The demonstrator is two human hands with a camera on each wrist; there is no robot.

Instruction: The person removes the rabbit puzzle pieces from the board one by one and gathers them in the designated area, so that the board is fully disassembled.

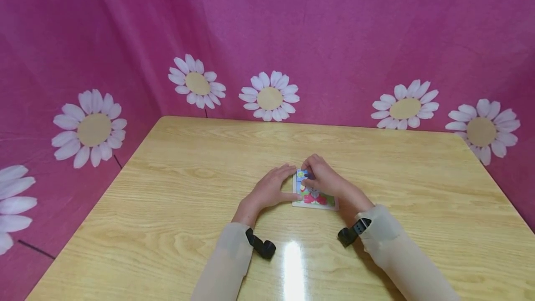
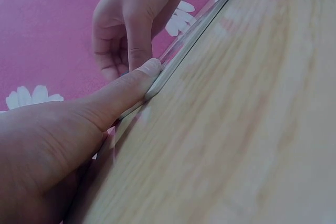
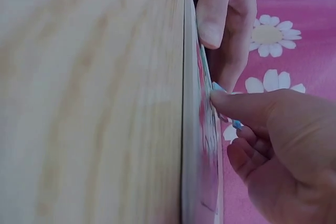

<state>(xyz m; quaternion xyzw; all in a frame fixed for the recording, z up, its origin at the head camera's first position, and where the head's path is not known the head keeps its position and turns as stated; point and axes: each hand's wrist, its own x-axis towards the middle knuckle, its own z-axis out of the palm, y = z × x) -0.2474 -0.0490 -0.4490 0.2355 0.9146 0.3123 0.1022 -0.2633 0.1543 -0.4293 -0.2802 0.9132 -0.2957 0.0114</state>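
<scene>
A small, flat picture puzzle board [image 1: 316, 206] with a pale rim lies on the table, its bright picture facing up. My left hand [image 1: 269, 188] steadies it from the left side. The straight left thumb rests on the near left corner, and the fingertips touch the far left edge. Over the upper part of the board, my right hand [image 1: 328, 179] pinches a small puzzle piece with a light blue edge [image 3: 218, 87] between thumb and fingers. The right fingers cover most of that piece and part of the picture.
The wooden table [image 1: 188, 175] extends around the board on all sides. A pink curtain [image 1: 334, 36] with large white daisies hangs behind and to the left of it. Each wrist wears a black camera [image 1: 263, 248] on a strap.
</scene>
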